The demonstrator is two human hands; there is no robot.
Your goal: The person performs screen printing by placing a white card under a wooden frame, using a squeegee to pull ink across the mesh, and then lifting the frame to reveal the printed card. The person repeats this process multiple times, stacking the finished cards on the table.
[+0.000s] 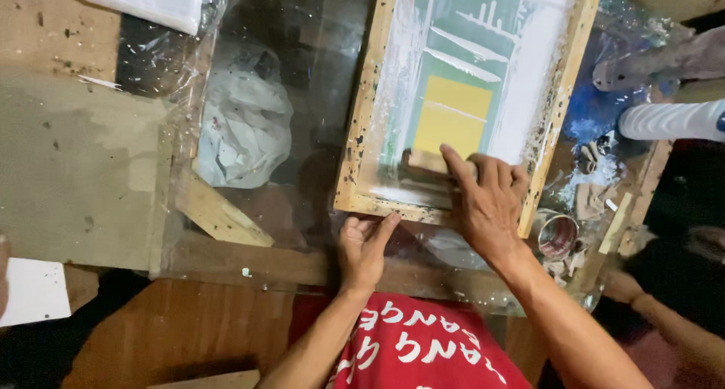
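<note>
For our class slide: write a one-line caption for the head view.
Right hand presses a squeegee inside a wooden screen frame; left hand steadies its near edge.

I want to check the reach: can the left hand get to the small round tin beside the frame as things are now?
Probably not directly. The left hand presses the wooden frame's near edge, while the round tin sits beyond the right hand and forearm, which cross the way.
</note>
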